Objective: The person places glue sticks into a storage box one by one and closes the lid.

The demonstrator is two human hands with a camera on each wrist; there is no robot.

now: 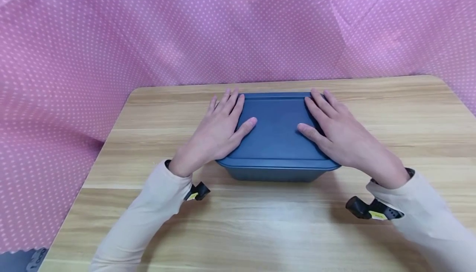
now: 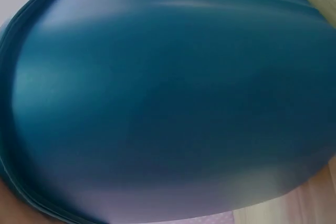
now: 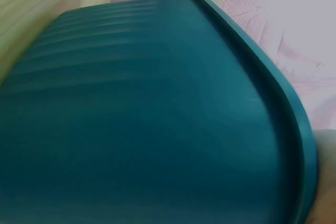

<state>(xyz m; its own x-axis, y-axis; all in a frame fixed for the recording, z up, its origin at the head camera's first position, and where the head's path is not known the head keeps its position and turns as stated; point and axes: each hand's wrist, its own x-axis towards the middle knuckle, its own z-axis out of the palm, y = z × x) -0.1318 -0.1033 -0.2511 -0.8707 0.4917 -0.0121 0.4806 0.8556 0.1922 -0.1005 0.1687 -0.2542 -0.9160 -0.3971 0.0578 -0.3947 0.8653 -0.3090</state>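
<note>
A blue plastic box (image 1: 275, 175) with a flat blue lid (image 1: 279, 133) stands upright on the table in the head view. My left hand (image 1: 219, 130) rests over the lid's left edge, fingers stretched away from me and thumb on the top. Mirroring it, my right hand (image 1: 336, 133) lies over the right edge with its fingers straight and its thumb on the lid. Both wrist views are mostly filled by the box's smooth side wall (image 2: 168, 98), with the lid's rim (image 3: 278, 87) along one side. What the box contains is hidden.
Pale wood-grain tabletop (image 1: 260, 222) surrounds the box. A pink cloth with white dots (image 1: 238, 28) hangs behind the table and along its left side. Black wrist cameras (image 1: 358, 208) stick out beneath both cream sleeves, near the tabletop.
</note>
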